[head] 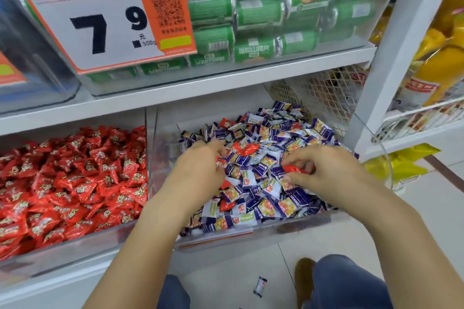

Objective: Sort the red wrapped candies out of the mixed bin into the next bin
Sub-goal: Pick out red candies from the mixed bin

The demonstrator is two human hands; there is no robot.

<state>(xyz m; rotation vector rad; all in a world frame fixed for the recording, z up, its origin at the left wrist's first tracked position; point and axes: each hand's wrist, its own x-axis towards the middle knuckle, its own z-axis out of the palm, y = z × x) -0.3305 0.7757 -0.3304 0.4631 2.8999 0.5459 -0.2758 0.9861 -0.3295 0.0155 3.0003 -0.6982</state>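
We have a red candy (292,169) pinched in the right hand (329,173), thumb below and curled fingers (297,158) above, right on top of the heap in the mixed bin (288,227). The left hand (198,170) is curled too, and at its fingertips a scrap of red wrapper (219,162) shows; it looks like a second candy held there, though the palm hides most of it.

More red ones lie close by. One sits just beyond the left fingers (247,149), one near the bin's back (227,123), and two peek out between the hands (226,204), half buried under purple candies (261,170).

To do this step well, we should lift each pinched piece straight up so it sheds any purple wrapper clinging to it, then carry it left over the clear divider (148,158) and let go above the red bin (70,178). Probably best to empty both hands in one trip. We should keep the heap low near the front lip, since one candy (260,285) already lies on the floor by our knees.
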